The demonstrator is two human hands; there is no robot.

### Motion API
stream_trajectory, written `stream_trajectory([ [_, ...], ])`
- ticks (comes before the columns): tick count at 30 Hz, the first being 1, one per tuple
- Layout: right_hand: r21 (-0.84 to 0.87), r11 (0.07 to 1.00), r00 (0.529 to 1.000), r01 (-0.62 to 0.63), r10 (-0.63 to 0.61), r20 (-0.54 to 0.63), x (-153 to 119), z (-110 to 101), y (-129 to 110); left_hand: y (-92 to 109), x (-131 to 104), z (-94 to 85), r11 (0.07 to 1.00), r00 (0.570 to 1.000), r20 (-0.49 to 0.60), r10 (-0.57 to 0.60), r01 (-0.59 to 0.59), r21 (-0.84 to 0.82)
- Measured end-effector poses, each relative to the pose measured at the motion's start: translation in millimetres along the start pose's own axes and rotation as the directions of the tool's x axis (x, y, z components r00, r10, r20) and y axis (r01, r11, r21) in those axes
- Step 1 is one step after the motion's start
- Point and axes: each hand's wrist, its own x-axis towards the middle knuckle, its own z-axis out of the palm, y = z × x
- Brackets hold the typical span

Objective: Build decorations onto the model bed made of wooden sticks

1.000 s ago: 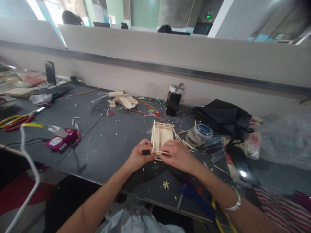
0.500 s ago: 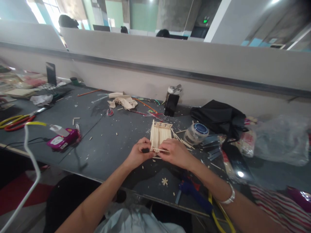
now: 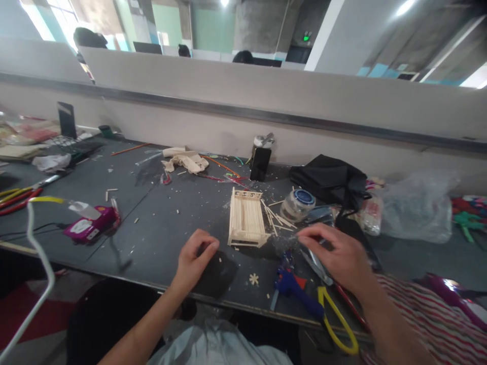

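Observation:
A small model made of thin wooden sticks [image 3: 247, 218] lies on the dark table, with a slatted base and a low rail at each end. My left hand [image 3: 195, 257] is to its left, apart from it, fingers curled with the thumb against them and nothing visible inside. To the right of the model, my right hand [image 3: 337, 251] is in the air, thumb and forefinger drawn together; whether a small thing is between them is hidden. Below that hand lie a blue glue gun [image 3: 294, 289] and yellow-handled scissors [image 3: 352, 337]. A small star-shaped wooden piece [image 3: 253, 279] is near the front edge.
Loose sticks [image 3: 279, 220] lie beside a blue-lidded jar [image 3: 299, 204]. Behind are a propped phone [image 3: 261, 163], a black bag [image 3: 329, 177] and a crumpled cloth [image 3: 186, 160]. A purple power strip [image 3: 91, 221] with a white cable is at left. Striped fabric [image 3: 411, 314] lies right.
Both hands have let go of the stick model, which now stands alone on the table. My left hand has drawn back to the left; my right hand has moved right.

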Motion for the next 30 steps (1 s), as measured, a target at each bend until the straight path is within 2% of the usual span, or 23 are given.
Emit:
stream_trajectory([
  [1, -0.025, 0.997, 0.996, -0.068, 0.066, -0.06, -11, -5, 5, 1, -9, -0.6, 1.0, 1.0, -0.012, -0.001, 0.002, 0.015],
  [3, -0.051, 0.977, 0.966, -0.208, 0.197, -0.167, -31, -13, 15, 5, -24, 2.3, 0.999, 0.999, 0.043, 0.008, -0.01, 0.051],
  [6, -0.04, 0.903, 0.874, -0.428, 0.403, -0.273, -55, -18, 26, 11, -34, 16.1, 0.982, 0.979, 0.194, 0.069, -0.101, 0.16],
  [8, -0.014, 0.865, 0.83, -0.501, 0.476, -0.29, -65, -16, 29, 16, -34, 28.7, 0.95, 0.95, 0.295, 0.101, -0.18, 0.255],
  [10, -0.011, 0.872, 0.84, -0.489, 0.467, -0.277, -71, -11, 29, 21, -31, 41.4, 0.915, 0.923, 0.369, 0.108, -0.237, 0.326],
  [14, -0.089, 0.923, 0.907, -0.374, 0.344, -0.244, -78, 4, 24, 28, -27, 60.3, 0.846, 0.874, 0.482, 0.065, -0.304, 0.439],
  [16, -0.116, 0.937, 0.926, -0.33, 0.298, -0.23, -79, 11, 24, 29, -27, 65.5, 0.823, 0.861, 0.507, 0.051, -0.323, 0.467],
  [18, -0.118, 0.949, 0.941, -0.291, 0.262, -0.212, -78, 18, 25, 29, -28, 68.2, 0.839, 0.863, 0.502, 0.058, -0.315, 0.444],
  [21, -0.132, 0.977, 0.973, -0.17, 0.145, -0.182, -76, 27, 27, 27, -29, 69.0, 0.931, 0.888, 0.454, 0.072, -0.223, 0.289],
  [24, -0.135, 0.989, 0.986, -0.055, 0.032, -0.166, -74, 40, 23, 30, -28, 68.1, 0.998, 0.937, 0.346, -0.051, 0.034, 0.053],
  [27, -0.003, 0.992, 0.984, -0.128, 0.127, -0.125, -71, 56, 10, 38, -24, 66.6, 0.931, 0.939, 0.234, -0.252, 0.301, -0.205],
  [30, 0.144, 0.982, 0.986, -0.126, 0.14, -0.092, -64, 72, -8, 47, -18, 65.4, 0.835, 0.918, 0.196, -0.345, 0.395, -0.383],
])
